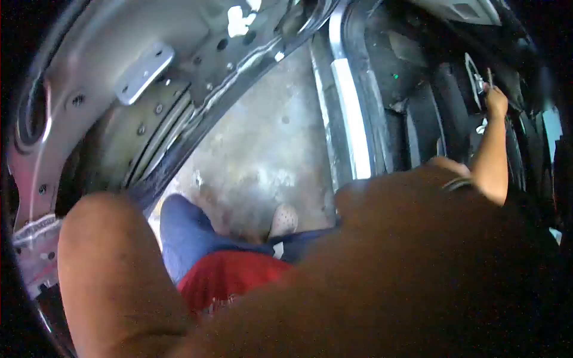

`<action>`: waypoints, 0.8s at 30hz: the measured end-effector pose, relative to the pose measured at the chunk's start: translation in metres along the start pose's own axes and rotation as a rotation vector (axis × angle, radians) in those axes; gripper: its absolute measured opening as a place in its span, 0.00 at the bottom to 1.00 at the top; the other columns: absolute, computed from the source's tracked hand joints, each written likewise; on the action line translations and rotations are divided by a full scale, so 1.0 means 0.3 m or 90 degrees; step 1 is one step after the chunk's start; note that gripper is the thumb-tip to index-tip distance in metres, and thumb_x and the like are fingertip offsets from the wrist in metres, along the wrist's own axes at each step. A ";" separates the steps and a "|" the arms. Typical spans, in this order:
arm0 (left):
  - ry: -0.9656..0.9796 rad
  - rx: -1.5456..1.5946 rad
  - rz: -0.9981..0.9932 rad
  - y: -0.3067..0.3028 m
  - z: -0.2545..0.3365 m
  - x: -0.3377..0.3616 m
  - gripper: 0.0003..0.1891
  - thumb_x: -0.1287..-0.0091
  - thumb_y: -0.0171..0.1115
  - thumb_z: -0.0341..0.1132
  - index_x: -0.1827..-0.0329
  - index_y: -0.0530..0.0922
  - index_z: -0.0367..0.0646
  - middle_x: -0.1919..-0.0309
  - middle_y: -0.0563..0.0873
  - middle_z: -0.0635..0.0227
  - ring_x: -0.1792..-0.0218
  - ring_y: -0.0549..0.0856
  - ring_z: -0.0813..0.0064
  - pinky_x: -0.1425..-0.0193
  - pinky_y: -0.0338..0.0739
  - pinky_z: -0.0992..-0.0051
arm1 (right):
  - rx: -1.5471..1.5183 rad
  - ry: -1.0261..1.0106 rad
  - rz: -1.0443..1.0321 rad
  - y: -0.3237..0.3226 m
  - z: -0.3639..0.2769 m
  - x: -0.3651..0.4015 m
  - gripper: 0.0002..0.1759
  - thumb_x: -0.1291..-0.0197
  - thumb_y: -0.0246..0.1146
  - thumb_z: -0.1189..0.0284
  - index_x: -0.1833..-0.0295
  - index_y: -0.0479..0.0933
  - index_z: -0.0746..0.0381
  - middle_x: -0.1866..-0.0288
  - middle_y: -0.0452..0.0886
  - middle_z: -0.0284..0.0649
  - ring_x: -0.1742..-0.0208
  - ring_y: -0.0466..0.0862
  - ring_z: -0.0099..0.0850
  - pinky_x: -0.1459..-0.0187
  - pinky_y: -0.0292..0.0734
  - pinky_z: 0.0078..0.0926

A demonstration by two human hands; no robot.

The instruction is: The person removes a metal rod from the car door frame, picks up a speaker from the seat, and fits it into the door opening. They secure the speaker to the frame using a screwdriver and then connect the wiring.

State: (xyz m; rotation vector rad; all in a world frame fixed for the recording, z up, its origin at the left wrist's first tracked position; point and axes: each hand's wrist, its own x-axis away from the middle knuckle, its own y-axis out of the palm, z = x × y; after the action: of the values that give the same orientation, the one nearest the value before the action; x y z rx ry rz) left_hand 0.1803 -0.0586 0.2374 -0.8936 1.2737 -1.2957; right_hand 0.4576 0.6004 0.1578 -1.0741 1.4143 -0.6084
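Hand (495,100), the right, tight around perhaps a thin tool (489,76), inside car cabin (418,89).

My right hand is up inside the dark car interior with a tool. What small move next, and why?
Probably ease the thin metal tool slightly towards the silvery round fitting. The right hand seems to grip it just beside that fitting, and whether they touch is too blurred to confirm.
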 end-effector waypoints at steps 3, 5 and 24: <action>-0.029 0.000 -0.010 -0.013 0.008 0.017 0.21 0.36 0.69 0.29 0.38 0.85 0.42 0.54 0.92 0.53 0.61 0.93 0.52 0.57 0.87 0.57 | -0.027 0.037 -0.030 -0.019 -0.095 0.012 0.28 0.33 0.69 0.49 0.37 0.88 0.54 0.40 0.90 0.51 0.36 0.88 0.44 0.34 0.77 0.39; -0.074 0.022 -0.022 -0.031 -0.016 0.031 0.21 0.35 0.69 0.29 0.38 0.85 0.42 0.54 0.92 0.53 0.61 0.93 0.51 0.58 0.87 0.56 | -0.099 0.055 -0.053 -0.050 -0.085 0.065 0.26 0.33 0.67 0.52 0.37 0.88 0.55 0.38 0.90 0.50 0.36 0.89 0.45 0.33 0.77 0.40; -0.421 0.228 -0.098 0.140 -0.301 0.356 0.18 0.36 0.71 0.27 0.43 0.86 0.30 0.71 0.87 0.42 0.72 0.90 0.52 0.64 0.81 0.62 | -0.466 0.142 -0.079 0.013 0.013 0.003 0.16 0.36 0.75 0.64 0.49 0.91 0.63 0.53 0.90 0.40 0.52 0.84 0.37 0.44 0.76 0.36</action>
State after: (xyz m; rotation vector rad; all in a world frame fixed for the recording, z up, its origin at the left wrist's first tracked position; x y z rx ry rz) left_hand 0.0832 -0.1407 0.1658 -1.0516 0.4501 -1.1535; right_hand 0.4605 0.6024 0.1533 -1.7154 1.8378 -0.2956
